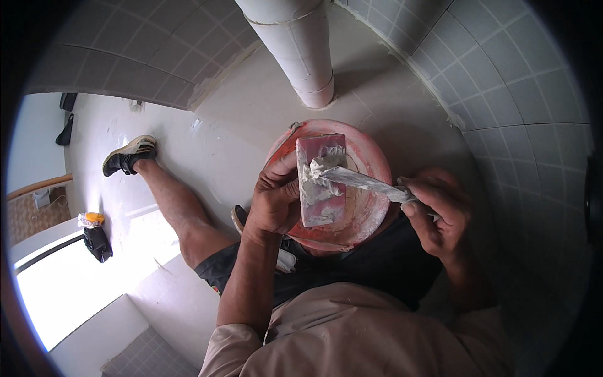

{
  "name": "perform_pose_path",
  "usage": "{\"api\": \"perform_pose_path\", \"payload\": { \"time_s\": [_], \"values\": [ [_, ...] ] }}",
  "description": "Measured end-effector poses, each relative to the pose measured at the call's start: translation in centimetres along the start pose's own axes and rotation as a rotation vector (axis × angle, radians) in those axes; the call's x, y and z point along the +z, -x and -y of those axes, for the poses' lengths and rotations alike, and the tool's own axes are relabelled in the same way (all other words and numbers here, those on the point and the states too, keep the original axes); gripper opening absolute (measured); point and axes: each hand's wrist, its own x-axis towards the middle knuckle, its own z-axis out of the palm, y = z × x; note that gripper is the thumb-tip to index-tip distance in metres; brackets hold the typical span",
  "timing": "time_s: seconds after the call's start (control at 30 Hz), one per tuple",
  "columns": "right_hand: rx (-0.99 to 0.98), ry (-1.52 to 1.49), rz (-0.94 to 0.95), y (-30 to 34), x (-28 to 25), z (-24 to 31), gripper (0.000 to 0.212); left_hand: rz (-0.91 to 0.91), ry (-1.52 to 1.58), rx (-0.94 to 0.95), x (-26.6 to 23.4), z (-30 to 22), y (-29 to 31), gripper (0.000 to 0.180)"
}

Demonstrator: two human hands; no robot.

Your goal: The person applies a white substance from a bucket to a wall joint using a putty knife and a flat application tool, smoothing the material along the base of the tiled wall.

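My left hand [273,201] grips a small pink rectangular board [328,213] by its left edge, thumb bent over the side. White paste [319,168] lies in a lump and in smears across the board's face. Between the thumb and fingers of my right hand [440,217] is a putty knife [367,182], coated in dried pale residue. Its tip points left and touches the lump of paste. Beneath both hands sits a round red basin [374,147], streaked with whitish residue inside; the board covers part of it.
A white pipe [292,50] stands on the pale floor [251,103] beyond the basin. Grey tiled walls [502,94] close in on the right and at the upper left. My bare leg [182,207] stretches out left. A black bag [97,244] lies at the far left.
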Motion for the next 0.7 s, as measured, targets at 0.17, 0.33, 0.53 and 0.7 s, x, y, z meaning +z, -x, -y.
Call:
{"api": "perform_pose_path", "payload": {
  "time_s": [0.17,0.33,0.53,0.7],
  "values": [
    [0.107,0.016,0.015,0.1,0.8,0.3,0.028,0.055,0.000,0.004,-0.4,0.3,0.0,0.048],
    [0.017,0.183,-0.017,0.0,0.2,0.0,0.032,0.125,-0.064,-0.028,0.9,-0.7,-0.4,0.043],
    [0.094,0.280,-0.235,-3.8,0.6,-6.5,0.031,-0.166,-0.070,-0.073,-4.4,-3.7,7.0,0.030],
    [0.026,0.322,-0.213,-11.3,5.5,-19.6,0.031,-0.359,0.052,0.081,-15.6,-7.8,18.3,0.058]
  ]
}}
